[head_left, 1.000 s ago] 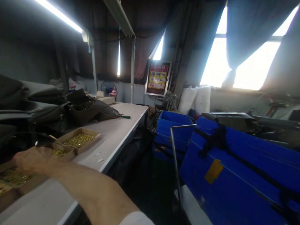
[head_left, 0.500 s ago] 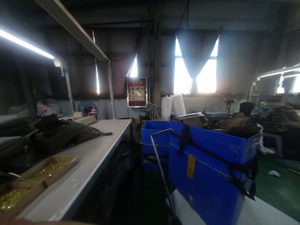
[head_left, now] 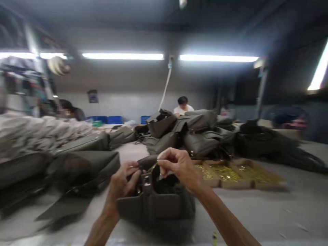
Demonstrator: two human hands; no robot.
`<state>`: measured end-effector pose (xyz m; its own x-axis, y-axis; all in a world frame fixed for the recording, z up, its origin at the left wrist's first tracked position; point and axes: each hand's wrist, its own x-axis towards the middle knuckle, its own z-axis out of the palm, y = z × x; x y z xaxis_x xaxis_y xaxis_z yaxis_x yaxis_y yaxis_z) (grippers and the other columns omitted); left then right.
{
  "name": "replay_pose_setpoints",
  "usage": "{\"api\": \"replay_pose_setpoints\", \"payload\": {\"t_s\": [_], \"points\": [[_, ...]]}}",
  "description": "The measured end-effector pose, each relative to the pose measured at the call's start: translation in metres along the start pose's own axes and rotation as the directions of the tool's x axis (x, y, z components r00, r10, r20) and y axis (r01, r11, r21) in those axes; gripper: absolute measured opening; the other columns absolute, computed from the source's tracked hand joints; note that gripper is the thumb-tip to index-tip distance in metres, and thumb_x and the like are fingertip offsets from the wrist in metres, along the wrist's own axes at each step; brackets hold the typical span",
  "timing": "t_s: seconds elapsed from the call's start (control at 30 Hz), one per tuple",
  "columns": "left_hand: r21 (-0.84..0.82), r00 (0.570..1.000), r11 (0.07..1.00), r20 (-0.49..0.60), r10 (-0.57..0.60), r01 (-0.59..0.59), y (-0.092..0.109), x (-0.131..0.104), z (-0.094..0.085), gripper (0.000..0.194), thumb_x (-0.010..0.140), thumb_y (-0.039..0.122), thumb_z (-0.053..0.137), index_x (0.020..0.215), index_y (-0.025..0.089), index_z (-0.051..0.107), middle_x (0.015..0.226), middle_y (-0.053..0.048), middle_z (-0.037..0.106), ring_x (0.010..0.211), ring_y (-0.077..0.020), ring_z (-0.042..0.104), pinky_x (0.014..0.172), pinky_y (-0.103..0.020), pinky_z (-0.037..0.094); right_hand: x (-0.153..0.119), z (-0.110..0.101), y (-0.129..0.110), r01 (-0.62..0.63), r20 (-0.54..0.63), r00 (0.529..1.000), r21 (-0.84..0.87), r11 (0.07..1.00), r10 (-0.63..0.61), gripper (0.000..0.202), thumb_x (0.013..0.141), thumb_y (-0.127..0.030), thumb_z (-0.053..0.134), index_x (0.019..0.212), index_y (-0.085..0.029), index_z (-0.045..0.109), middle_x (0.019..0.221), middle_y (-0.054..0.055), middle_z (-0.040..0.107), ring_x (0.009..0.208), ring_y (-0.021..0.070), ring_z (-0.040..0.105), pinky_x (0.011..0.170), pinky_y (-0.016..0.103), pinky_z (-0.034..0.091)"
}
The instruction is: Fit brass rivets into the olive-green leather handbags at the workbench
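A dark grey handbag (head_left: pixel 164 206) stands on the table in front of me, its top open, with a metal fitting on the strap at its front. My left hand (head_left: pixel 124 182) is closed on the bag's left upper edge, thumb toward the opening. Above the opening, my right hand (head_left: pixel 179 167) is closed in a pinch of thumb and forefinger. Something thin and gold-coloured shows by those fingertips, too small and blurred to name. The inside of the bag is mostly hidden by the hands.
Shallow cardboard boxes (head_left: pixel 230 184) of gold-coloured metal parts sit to the right of the bag. Behind rises a heap of dark grey bags (head_left: pixel 202 140); more bags (head_left: pixel 84 167) lie at left beside pale crumpled fabric (head_left: pixel 38 136). A person (head_left: pixel 183 106) is across the table.
My view has swung left from the aisle and blue bins to the worktable. Both hands and the handbag have come into view; only a blurred sliver of skin showed at the lower edge before.
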<state>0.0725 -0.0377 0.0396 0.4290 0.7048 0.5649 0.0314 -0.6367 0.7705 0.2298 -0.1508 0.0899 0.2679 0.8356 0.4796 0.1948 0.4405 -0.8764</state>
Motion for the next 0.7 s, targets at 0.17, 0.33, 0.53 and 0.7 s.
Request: {"api": "replay_pose_setpoints", "payload": {"t_s": [0.17,0.33,0.53,0.7], "points": [[-0.024,0.996,0.996,0.021,-0.085,0.085,-0.005,0.002,-0.003,0.016,0.08,0.029,0.053,0.092,0.021,0.049,0.087,-0.005,0.071,0.085,-0.0206,0.067,0.078,-0.031,0.05,0.009,0.024,0.016,-0.071,0.097,0.993,0.102,0.992,0.061,0.022,0.068,-0.029,0.075,0.071,-0.013,0.06,0.055,-0.003,0.061,0.048,0.0081,0.054,0.05,0.02,0.045],[0.006,0.998,0.998,-0.01,-0.059,0.059,0.002,0.003,0.003,0.009,0.082,0.026,0.051,0.088,0.021,0.049,0.085,-0.003,0.07,0.083,-0.0185,0.066,0.077,-0.03,0.047,0.019,0.031,0.031,-0.085,0.097,0.992,0.02,0.996,0.083,0.017,0.072,-0.026,0.071,0.074,-0.013,0.061,0.056,-0.001,0.062,0.05,0.0092,0.056,0.051,0.02,0.046],[0.026,0.993,0.995,-0.071,-0.098,0.1,0.004,0.001,0.002,0.007,0.082,0.025,0.052,0.087,0.021,0.051,0.08,-0.002,0.067,0.08,-0.0194,0.064,0.074,-0.03,0.046,0.022,0.038,0.043,-0.098,0.062,0.993,-0.062,0.993,0.102,0.017,0.072,-0.028,0.07,0.076,-0.014,0.061,0.059,0.0,0.063,0.053,0.0113,0.059,0.053,0.021,0.047],[0.103,0.994,0.991,-0.084,-0.073,0.082,0.004,-0.002,0.003,0.003,0.082,0.02,0.051,0.085,0.021,0.053,0.082,-0.002,0.066,0.083,-0.0207,0.063,0.078,-0.033,0.046,0.021,0.042,0.045,-0.015,0.028,0.999,-0.163,0.986,0.02,0.013,0.075,-0.026,0.067,0.076,-0.015,0.061,0.063,0.0,0.062,0.055,0.0117,0.058,0.054,0.021,0.046]]}}
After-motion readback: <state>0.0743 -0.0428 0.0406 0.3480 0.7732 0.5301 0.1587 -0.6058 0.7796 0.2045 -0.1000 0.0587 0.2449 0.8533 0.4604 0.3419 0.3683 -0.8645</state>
